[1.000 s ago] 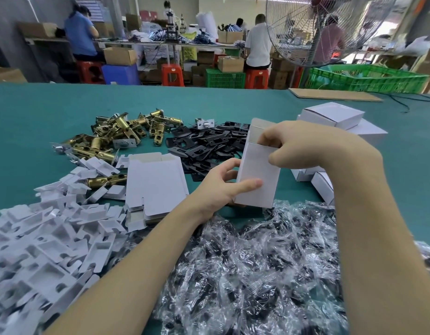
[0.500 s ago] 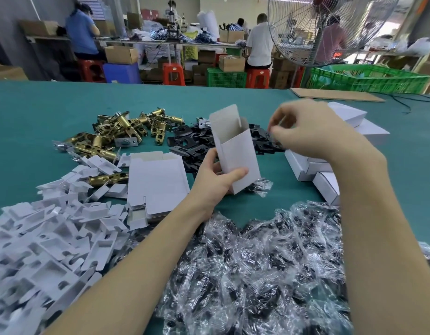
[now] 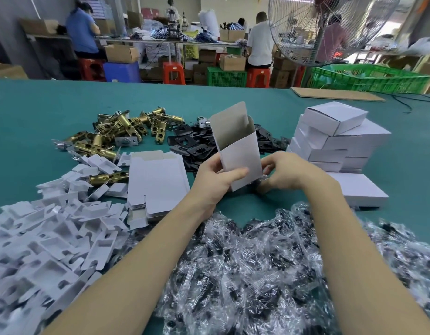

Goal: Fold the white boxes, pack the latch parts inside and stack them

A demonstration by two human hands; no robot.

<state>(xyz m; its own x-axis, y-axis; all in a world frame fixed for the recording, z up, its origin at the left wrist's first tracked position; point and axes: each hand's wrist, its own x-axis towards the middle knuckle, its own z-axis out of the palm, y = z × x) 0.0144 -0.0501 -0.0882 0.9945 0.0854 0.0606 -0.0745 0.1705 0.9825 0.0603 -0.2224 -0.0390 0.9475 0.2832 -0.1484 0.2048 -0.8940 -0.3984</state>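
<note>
My left hand (image 3: pixel 216 176) grips an opened white box (image 3: pixel 238 151) upright above the green table, its top flap standing open. My right hand (image 3: pixel 287 172) sits at the box's lower right corner, fingers curled on a small clear packet (image 3: pixel 262 179) that is mostly hidden. Brass latch bodies (image 3: pixel 126 136) lie in a heap at the back left, with black plates (image 3: pixel 197 141) beside them behind the box. A stack of flat unfolded boxes (image 3: pixel 158 182) lies left of my left hand. Folded white boxes (image 3: pixel 334 139) are stacked at the right.
White card inserts (image 3: pixel 51 238) cover the near left. A mound of clear packets with black parts (image 3: pixel 257 262) fills the near middle and right. A cardboard sheet (image 3: pixel 334 94), a green crate (image 3: pixel 368 78) and a fan (image 3: pixel 330 27) stand at the back right. People work at benches beyond.
My right hand came down from the black plates to the box's lower right corner. The box now stands more upright in my left hand.
</note>
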